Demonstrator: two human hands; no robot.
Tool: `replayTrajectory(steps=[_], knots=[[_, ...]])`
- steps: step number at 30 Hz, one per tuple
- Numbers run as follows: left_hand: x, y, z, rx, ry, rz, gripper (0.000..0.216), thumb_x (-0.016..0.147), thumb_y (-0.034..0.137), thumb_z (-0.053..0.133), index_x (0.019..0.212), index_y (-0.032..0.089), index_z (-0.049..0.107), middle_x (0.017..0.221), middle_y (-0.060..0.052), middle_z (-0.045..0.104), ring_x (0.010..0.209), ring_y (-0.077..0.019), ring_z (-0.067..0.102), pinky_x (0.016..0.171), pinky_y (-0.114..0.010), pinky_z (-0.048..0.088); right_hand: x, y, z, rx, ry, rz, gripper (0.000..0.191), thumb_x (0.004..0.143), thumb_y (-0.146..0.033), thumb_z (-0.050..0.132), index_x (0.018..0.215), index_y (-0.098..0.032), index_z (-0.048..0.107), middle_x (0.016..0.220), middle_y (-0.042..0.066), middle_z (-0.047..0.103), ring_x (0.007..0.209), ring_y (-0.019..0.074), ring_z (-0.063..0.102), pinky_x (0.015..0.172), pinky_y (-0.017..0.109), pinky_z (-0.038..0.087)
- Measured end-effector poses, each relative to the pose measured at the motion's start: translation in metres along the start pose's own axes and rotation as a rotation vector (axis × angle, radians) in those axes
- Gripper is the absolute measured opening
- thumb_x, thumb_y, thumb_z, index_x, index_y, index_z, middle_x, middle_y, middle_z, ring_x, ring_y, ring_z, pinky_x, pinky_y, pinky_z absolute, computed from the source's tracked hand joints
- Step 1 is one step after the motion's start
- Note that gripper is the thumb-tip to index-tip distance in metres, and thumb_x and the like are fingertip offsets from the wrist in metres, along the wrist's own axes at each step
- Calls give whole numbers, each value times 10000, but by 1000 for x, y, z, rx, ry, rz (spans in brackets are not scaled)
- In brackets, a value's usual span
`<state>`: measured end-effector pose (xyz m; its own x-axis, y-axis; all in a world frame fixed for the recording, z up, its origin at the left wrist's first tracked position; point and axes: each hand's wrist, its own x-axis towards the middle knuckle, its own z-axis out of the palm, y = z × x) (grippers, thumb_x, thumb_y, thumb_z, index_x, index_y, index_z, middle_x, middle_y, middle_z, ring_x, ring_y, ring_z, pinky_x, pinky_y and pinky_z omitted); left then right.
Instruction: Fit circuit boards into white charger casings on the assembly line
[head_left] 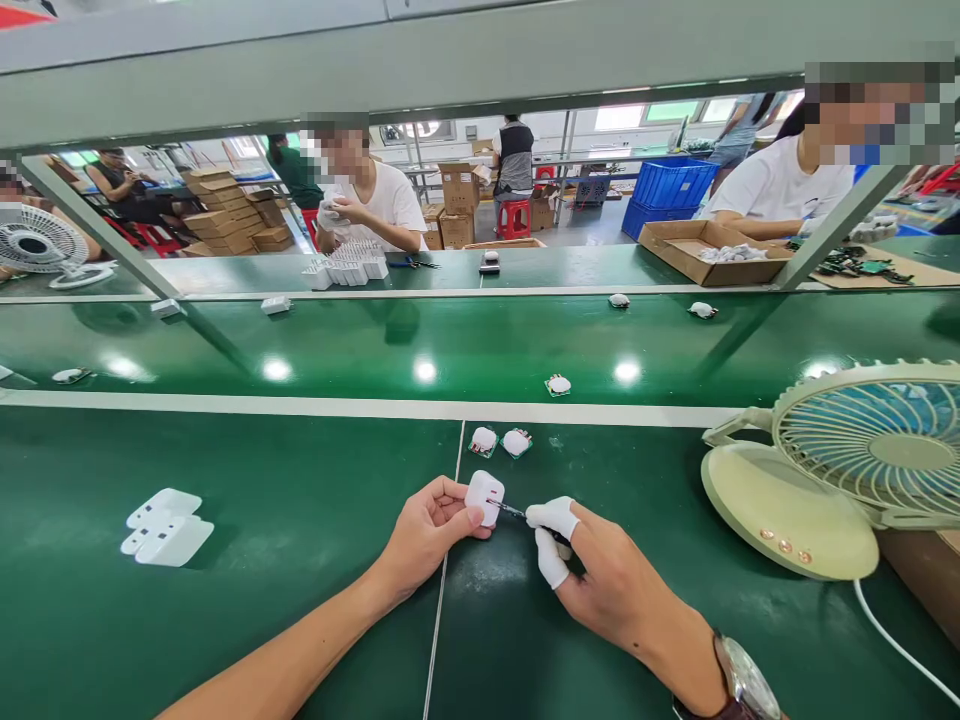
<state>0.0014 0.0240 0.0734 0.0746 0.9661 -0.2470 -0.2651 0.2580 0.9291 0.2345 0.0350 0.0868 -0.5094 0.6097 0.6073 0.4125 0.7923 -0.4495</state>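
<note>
My left hand [427, 530] is closed around a small white plastic housing [484, 496], held just above the green bench. My right hand [592, 570], with white finger cots on thumb and forefinger, pinches thin tweezers [511, 510] whose tip touches the housing's side. Two small white parts on green boards [499, 441] lie just beyond the hands. A stack of white plastic covers [166, 526] rests on the bench to the left.
A pale green desk fan [840, 470] stands at the right with a white cable [900, 650]. A green conveyor belt [450, 345] carries scattered small parts. Across it, people work beside a cardboard tray [705, 250] and rows of white housings [346, 265]. Another fan [41, 245] is far left.
</note>
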Motion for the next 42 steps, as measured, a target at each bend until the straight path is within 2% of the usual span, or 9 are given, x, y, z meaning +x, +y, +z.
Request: replayTrajectory(steps=[8,13,17,24,31,33,37,40,42], knots=[[-1,0,2,-7,19,15,441,650,440,963,870,150,713,864,-62,818,793,-178,764,774,-310,663,1,0,2,45,-8,31,294,997,-54,442,1218,-191,579,843,25,597,629,151,559,535,274,467],[-1,1,1,15,28,8,453,653,455,957,875,151,704,868,-70,817,803,-192,768,780,-324,660,-2,6,4,66,7,-12,322,1007,-57,473,1267,-209,587,945,65,670,780,177,665,651,297,571],[0,0,-1,41,12,-9,455,684,480,934,884,144,702,850,-82,813,762,-200,771,785,-335,651,-2,8,3,82,16,-17,372,1005,-49,483,1314,-231,585,1002,75,695,863,180,689,699,301,599],[-1,-1,-2,-11,-5,-21,455,701,489,924,901,145,704,851,-78,805,771,-205,771,778,-335,652,2,4,6,166,76,23,345,1010,-63,486,1269,-243,627,998,66,709,856,166,696,687,276,591],[-1,-3,-4,-10,7,-17,450,730,492,904,912,135,698,856,-91,803,769,-214,777,784,-342,650,6,2,0,144,216,125,292,999,-102,541,1215,-259,658,954,32,711,641,127,607,550,256,511],[-1,-3,-4,-23,8,-18,447,734,492,901,909,134,698,854,-93,802,772,-217,778,784,-342,648,6,5,-2,63,234,155,282,1008,-125,535,1237,-248,644,1002,50,717,724,151,659,605,271,549],[-1,-1,-3,-59,7,-27,425,753,480,890,909,133,701,843,-92,795,786,-226,779,790,-348,646,2,19,-7,-274,172,165,277,1046,-176,476,1301,-187,584,1093,111,711,940,235,713,752,351,593],[-1,2,-2,-72,8,-35,431,745,479,896,904,131,699,838,-95,792,780,-222,777,782,-338,642,-5,33,-10,-514,94,183,277,1050,-178,421,1276,-153,579,1031,111,707,840,240,700,648,347,555],[-1,3,-2,-66,11,-41,443,734,487,901,899,129,698,840,-101,791,775,-225,775,778,-337,639,-10,42,-13,-637,-4,230,271,1023,-151,414,1214,-163,605,988,95,698,780,233,676,579,333,506]])
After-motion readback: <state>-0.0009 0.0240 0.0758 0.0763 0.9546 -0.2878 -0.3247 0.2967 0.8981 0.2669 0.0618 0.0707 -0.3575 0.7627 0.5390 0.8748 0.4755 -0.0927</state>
